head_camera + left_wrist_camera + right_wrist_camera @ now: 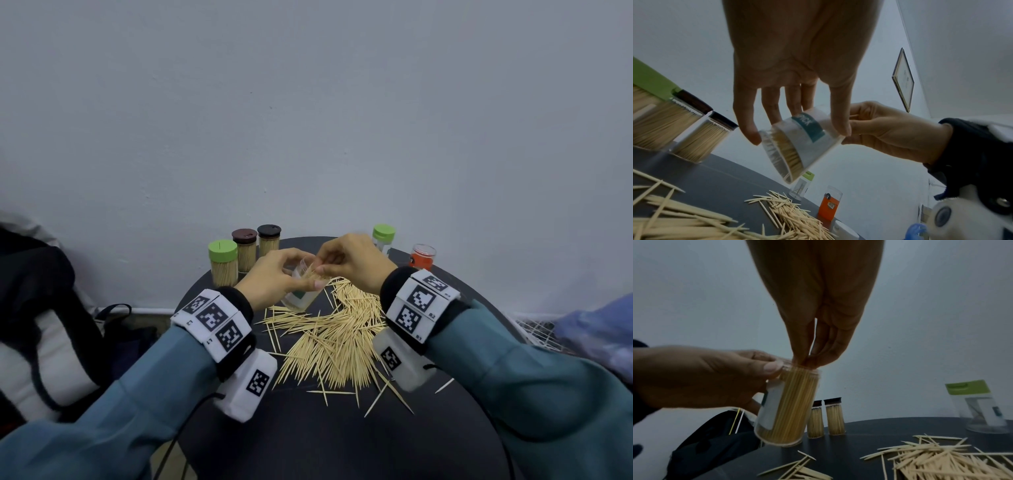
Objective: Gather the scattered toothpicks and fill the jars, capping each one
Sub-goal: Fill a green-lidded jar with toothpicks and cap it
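My left hand [310, 270] grips a clear, teal-labelled jar [299, 296] and holds it tilted above the back of the dark round table [308, 428]. The jar [789, 405] is packed with toothpicks and has no cap on. My right hand [322, 266] pinches a small bunch of toothpicks at the jar's mouth, fingertips [807, 362] together right at the rim. A big pile of loose toothpicks [335, 339] lies on the table between my wrists.
Three full capped jars stand at the back left: green lid [223, 262], brown lid [245, 251], black lid [269, 245]. At the back right are a nearly empty green-lidded jar [383, 238] and an orange-labelled jar [423, 257]. A black and white bag [41, 325] lies left of the table.
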`<state>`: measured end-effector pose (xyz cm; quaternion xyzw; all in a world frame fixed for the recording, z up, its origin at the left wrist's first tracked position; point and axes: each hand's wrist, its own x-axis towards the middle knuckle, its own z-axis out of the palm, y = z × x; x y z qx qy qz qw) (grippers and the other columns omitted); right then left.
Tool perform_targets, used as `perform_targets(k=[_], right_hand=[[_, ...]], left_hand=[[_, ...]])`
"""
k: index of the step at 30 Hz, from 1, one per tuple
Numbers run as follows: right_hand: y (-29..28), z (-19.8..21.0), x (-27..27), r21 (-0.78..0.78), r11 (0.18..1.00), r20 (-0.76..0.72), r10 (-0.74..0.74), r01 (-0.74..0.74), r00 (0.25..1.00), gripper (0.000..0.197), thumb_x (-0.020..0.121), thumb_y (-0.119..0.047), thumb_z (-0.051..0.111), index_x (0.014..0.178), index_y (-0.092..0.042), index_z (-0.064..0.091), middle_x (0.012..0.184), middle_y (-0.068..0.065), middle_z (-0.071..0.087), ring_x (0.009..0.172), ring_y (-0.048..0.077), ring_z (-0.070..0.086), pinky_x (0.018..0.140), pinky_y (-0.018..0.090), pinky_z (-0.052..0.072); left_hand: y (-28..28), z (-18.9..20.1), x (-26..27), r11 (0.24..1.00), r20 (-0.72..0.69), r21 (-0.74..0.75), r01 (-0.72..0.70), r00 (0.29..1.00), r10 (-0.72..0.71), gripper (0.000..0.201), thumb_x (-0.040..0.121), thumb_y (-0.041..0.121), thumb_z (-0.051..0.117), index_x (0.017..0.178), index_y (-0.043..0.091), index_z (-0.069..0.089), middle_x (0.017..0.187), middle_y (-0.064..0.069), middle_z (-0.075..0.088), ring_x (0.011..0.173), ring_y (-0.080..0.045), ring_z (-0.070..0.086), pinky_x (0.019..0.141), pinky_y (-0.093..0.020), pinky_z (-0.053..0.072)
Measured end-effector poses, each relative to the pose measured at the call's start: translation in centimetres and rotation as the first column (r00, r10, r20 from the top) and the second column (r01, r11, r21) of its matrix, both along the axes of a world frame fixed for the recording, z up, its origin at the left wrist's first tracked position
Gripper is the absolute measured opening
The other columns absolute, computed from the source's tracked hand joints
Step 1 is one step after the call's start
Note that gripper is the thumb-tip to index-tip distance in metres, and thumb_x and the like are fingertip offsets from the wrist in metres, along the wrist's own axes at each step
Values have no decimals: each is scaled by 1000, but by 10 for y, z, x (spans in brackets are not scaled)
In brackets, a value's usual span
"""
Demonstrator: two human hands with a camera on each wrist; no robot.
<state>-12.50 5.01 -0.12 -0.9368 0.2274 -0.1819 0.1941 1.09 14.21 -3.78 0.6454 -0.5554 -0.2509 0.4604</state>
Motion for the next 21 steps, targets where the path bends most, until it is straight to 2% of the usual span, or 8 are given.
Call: perform_targets(k=[4, 7, 9, 12, 15, 18, 21], right_hand=[[1, 1, -1, -25, 1000, 41, -7, 8, 999, 14, 83, -11, 67, 95, -5, 71, 84, 3, 69, 63, -3, 52, 60, 0, 41], [1, 1, -1, -65, 997, 85, -31, 37, 996, 15, 84, -11, 65, 96, -5, 71, 86, 5, 69, 69, 2, 55, 60, -2, 40], [1, 1, -1, -80, 995, 109, -45, 54, 993, 14, 84, -12, 66, 95, -6, 72, 87, 6, 71, 70, 3, 55, 60, -2, 41], [1, 1, 0, -39, 999, 37, -16, 18, 999, 17, 81, -17, 70, 95, -7, 72, 87, 4, 70, 64, -5, 54, 59, -1, 41], [1, 0, 2, -45, 999, -39, -22, 21, 999, 15, 81, -15, 70, 93, -6, 72, 89, 6, 71, 67, 2, 55, 59, 3, 42], [0, 0, 3, -39, 999, -27, -21, 20, 999, 14, 82, -13, 68, 94, -6, 72, 88, 7, 70, 65, 0, 54, 57, 1, 41], [-1, 0, 3, -3, 1000, 40, -12, 12, 999, 16, 83, -13, 68, 96, -7, 73, 84, 2, 69, 66, -1, 56, 59, 1, 43]], left_hand=[[-1, -1, 0, 1000, -1, -3, -3, 1000, 3, 47, 74, 25, 77, 117, 18, 59, 104, 6, 62, 84, -4, 55, 71, -20, 43], [0, -1, 0, 1000, -5, -2, 7, 1000, -7, 49, 74, 25, 77, 119, 19, 59, 105, 6, 62, 86, -5, 56, 76, -22, 44], [0, 0, 1, 1000, -11, -7, 6, 1000, -7, 50, 74, 25, 77, 120, 17, 58, 106, 6, 61, 83, -2, 54, 75, -21, 43], [0, 0, 2, 1000, 1, -12, 4, 1000, -4, 50, 74, 23, 77, 120, 16, 58, 107, 5, 61, 81, 1, 53, 69, -18, 42], [0, 0, 1, 1000, 24, -2, 7, 1000, -7, 47, 73, 23, 78, 117, 18, 60, 108, 4, 62, 81, 1, 54, 69, -18, 42], [0, -1, 0, 1000, 15, -2, 9, 1000, -9, 41, 73, 23, 78, 111, 20, 61, 104, 3, 64, 78, -2, 56, 67, -18, 43], [1, -1, 1, 1000, 19, -1, 4, 1000, -4, 45, 74, 24, 78, 114, 19, 61, 105, 3, 64, 81, -2, 57, 69, -18, 44]])
